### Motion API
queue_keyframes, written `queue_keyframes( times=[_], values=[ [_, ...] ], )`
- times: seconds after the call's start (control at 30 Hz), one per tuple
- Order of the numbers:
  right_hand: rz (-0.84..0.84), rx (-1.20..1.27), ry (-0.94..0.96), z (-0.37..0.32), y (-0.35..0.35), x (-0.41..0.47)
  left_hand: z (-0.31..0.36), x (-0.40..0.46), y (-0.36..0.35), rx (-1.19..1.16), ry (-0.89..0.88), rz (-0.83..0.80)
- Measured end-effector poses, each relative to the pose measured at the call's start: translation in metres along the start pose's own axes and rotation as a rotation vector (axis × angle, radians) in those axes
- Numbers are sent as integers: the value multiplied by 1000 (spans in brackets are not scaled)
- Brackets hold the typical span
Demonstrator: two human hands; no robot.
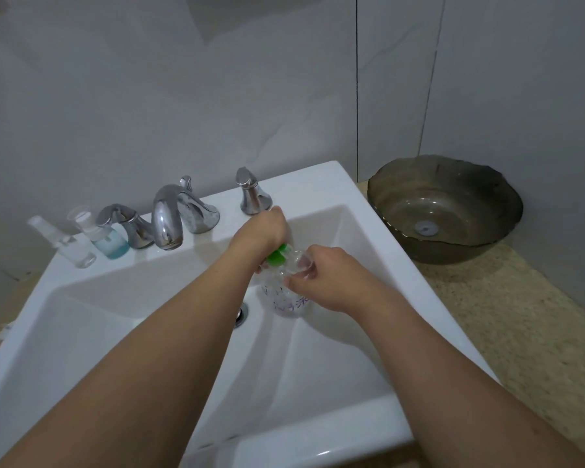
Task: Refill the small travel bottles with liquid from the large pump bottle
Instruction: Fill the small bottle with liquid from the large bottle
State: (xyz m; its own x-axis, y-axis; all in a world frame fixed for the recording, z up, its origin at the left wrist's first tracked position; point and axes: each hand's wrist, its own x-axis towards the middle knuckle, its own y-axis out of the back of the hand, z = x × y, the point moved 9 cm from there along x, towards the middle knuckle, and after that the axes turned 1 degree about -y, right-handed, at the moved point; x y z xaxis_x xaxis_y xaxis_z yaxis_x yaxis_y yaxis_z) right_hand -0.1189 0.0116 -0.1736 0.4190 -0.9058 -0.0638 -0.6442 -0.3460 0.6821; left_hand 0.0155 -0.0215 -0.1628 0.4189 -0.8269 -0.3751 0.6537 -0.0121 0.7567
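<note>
You're gripping the green pump top [277, 255] with your left hand [259, 233], right hand [321, 276] pinching the clear printed plastic pump bottle [289, 297] over the white ceramic sink [318, 184], probably so drips fall inside.

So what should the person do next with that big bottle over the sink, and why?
Probably press the green pump once more. The left hand sits on it, while the right hand pinches a small clear travel bottle near it, above the large pump bottle. How full the small one is cannot be told; it seems clear, so likely more liquid is needed.
</note>
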Motion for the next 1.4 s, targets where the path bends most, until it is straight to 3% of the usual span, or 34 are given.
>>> queue_keyframes(
  times=[0.37,0.6,1.1,1.4],
  values=[
    [7,-24,3,0,0,2,-7,-4,-1,-149,78,-57],
    [64,-68,36,-4,6,0,-11,-2,-6,-140,174,-235],
    [46,-170,41,-7,5,-1,-5,1,-8,-151,87,-32],
    [48,-209,39,-7,4,1,-6,0,-6,-77,76,-29]
  ],
)
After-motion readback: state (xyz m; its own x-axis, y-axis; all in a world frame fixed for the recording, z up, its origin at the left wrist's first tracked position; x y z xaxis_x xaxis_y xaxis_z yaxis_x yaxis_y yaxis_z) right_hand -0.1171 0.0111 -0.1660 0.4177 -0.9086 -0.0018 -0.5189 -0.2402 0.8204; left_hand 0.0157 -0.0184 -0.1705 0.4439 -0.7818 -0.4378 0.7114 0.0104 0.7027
